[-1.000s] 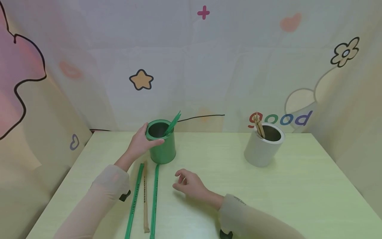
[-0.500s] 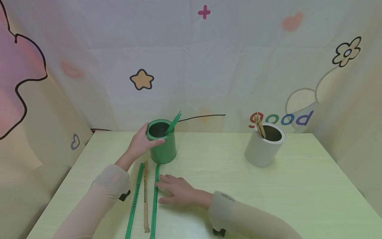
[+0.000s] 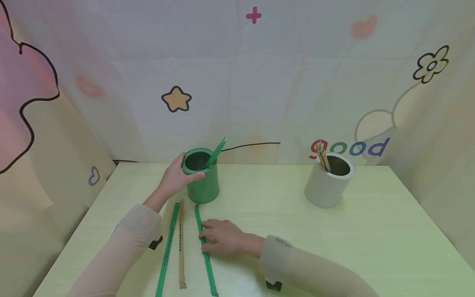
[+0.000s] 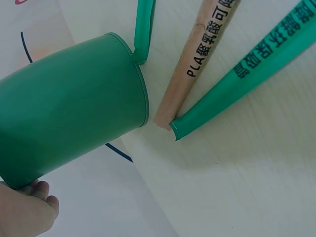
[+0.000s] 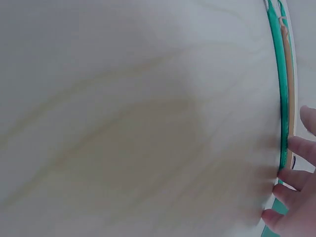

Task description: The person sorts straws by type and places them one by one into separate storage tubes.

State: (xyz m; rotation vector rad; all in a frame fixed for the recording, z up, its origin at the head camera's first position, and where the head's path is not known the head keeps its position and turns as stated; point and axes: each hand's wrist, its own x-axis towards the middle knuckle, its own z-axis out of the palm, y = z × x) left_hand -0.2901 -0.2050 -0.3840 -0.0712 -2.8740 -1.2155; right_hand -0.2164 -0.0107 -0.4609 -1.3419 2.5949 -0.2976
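My left hand grips the rim of an upright green cylindrical holder, thumb at the front and fingers behind. Green straw ends stick out of its mouth. My right hand is low over the table, its fingers curled over a green wrapped straw that lies slanted in front of the holder. In the right wrist view the fingertips meet that straw's edge. To its left lie a brown wrapped straw and a second green wrapped straw, both with printed lettering.
A grey-white cylindrical holder with several brown straws stands at the back right. Behind the pale table hangs a printed cloth, which also closes off both sides.
My right hand has moved left onto the nearest green straw. That straw has swung, its near end shifting right while its far end stays by the holder. My left hand keeps still.
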